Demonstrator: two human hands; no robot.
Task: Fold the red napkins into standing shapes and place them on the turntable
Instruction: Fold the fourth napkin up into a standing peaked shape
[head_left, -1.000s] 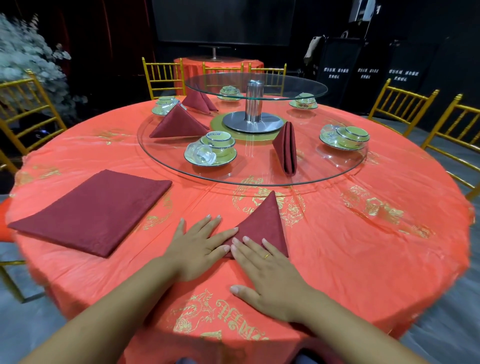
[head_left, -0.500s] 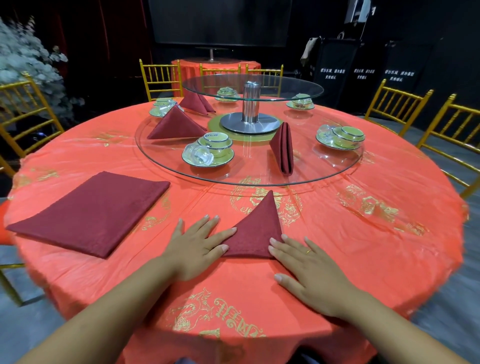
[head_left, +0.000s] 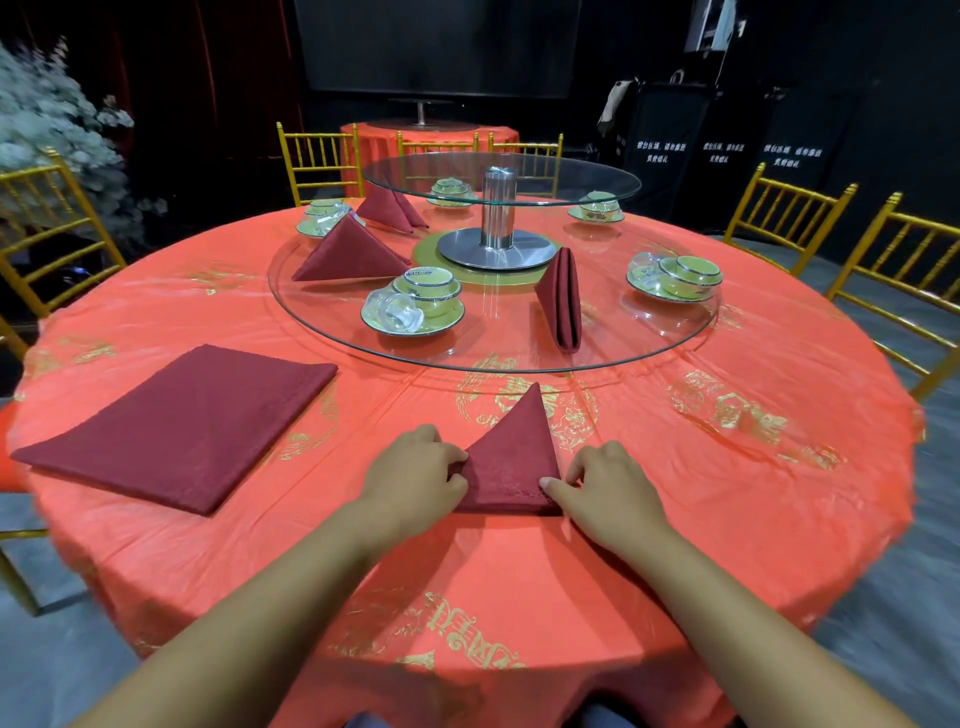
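My left hand sits knuckles up with the fingers curled in, pinching the left base corner of the triangular napkin. My right hand mirrors it: the thumb lies flat along the right base corner and the fingers curl against the right edge, so both hands hold the cloth. Both forearms run in bare from the bottom of the view, angled toward each other.

The triangular napkin lies flat at 6 o'clock on the table, apex pointing away from me, between the table's near edge and the turntable. It is dark red woven cloth with a faint pattern and a stitched hem along the base.

At 8 o'clock lies a folded square napkin of the same cloth, flat on the tablecloth, which is glossy, wrinkled orange-red with gold printed motifs.

The turntable is a clear glass disc; a brushed steel post at its centre carries a smaller glass tier. On the lower glass, a tent napkin stands at 10 o'clock, a narrow upright napkin at 5 o'clock, and a third napkin at 11 o'clock. A green bowl set with a tipped clear glass on its saucer sits at 7 o'clock, a second bowl set at 3 o'clock.

Gold slatted chairs ring the table.
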